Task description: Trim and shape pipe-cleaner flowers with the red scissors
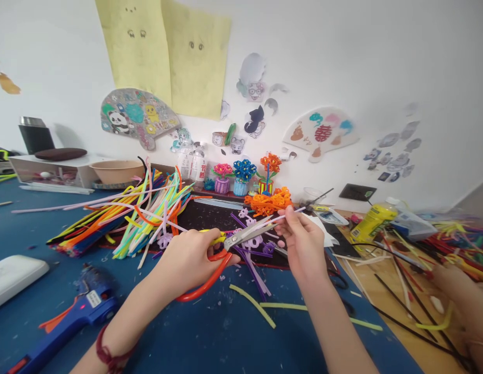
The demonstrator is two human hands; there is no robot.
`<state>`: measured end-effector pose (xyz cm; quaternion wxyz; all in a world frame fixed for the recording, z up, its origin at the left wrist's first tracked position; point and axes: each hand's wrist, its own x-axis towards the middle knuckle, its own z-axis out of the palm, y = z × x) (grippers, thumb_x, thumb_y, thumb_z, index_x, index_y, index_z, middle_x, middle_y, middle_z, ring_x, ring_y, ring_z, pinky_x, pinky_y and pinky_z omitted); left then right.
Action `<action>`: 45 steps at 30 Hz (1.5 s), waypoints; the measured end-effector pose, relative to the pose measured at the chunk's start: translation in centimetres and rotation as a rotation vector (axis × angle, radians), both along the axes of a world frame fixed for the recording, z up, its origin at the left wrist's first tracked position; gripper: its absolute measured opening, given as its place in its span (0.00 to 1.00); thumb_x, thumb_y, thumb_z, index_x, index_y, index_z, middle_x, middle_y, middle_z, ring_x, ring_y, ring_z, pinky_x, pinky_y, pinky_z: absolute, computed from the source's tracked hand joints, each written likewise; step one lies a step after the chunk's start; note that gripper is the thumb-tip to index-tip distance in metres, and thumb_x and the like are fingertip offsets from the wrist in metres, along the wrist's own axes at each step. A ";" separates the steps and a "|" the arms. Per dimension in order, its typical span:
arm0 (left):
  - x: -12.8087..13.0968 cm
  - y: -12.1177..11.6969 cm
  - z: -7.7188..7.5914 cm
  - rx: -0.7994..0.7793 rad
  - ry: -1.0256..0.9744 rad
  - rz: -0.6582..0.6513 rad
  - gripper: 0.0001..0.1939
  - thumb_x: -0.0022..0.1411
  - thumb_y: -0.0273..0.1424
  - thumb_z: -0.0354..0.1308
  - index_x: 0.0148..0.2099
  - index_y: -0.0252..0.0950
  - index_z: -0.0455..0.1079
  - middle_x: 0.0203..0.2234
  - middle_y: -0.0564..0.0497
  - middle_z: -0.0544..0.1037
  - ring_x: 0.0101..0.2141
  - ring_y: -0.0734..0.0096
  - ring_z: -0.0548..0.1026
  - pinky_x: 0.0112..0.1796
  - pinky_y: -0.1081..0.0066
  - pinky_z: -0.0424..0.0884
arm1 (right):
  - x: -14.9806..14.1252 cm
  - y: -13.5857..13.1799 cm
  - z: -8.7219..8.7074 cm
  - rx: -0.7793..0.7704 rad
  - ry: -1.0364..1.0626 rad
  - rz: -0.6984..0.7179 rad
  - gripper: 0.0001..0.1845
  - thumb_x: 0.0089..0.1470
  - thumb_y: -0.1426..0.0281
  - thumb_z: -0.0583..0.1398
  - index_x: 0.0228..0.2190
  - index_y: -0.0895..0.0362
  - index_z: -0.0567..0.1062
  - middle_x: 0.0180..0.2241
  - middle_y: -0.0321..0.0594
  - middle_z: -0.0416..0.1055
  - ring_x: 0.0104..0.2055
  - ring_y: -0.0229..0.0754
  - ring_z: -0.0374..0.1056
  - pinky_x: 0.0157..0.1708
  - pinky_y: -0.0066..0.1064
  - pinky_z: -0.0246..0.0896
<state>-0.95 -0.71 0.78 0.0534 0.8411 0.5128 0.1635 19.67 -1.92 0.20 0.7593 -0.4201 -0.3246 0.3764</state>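
Observation:
My left hand (187, 257) is closed round the red and yellow handles of a pair of scissors (241, 236). The scissor blades point right, slightly apart, towards my right hand (304, 244). Between its thumb and fingers, my right hand pinches a pale lilac pipe cleaner (280, 217), which lies along the blades. Whether the blades touch it, I cannot tell. Beneath the scissors lie curled lilac pieces and purple pipe cleaners (255, 272). A bundle of orange curled pieces (268, 201) sits just beyond my right hand.
Heaps of colourful pipe cleaners (156, 218) lie at the left. A blue glue gun (83, 311) rests near my left forearm. Three small potted flowers (243, 176) stand by the wall. At the right are a yellow bottle (374, 221) and another person's hand (455, 288).

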 end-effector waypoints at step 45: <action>-0.3 0.4 -0.6 0.072 0.064 -0.015 0.25 0.54 0.57 0.50 0.26 0.40 0.63 0.17 0.53 0.71 0.21 0.68 0.70 0.22 0.73 0.47 | 0.3 -0.1 0.3 0.043 0.040 0.031 0.22 0.35 0.56 0.71 0.17 0.58 0.70 0.16 0.27 0.54 0.19 0.30 0.47 0.17 0.27 0.44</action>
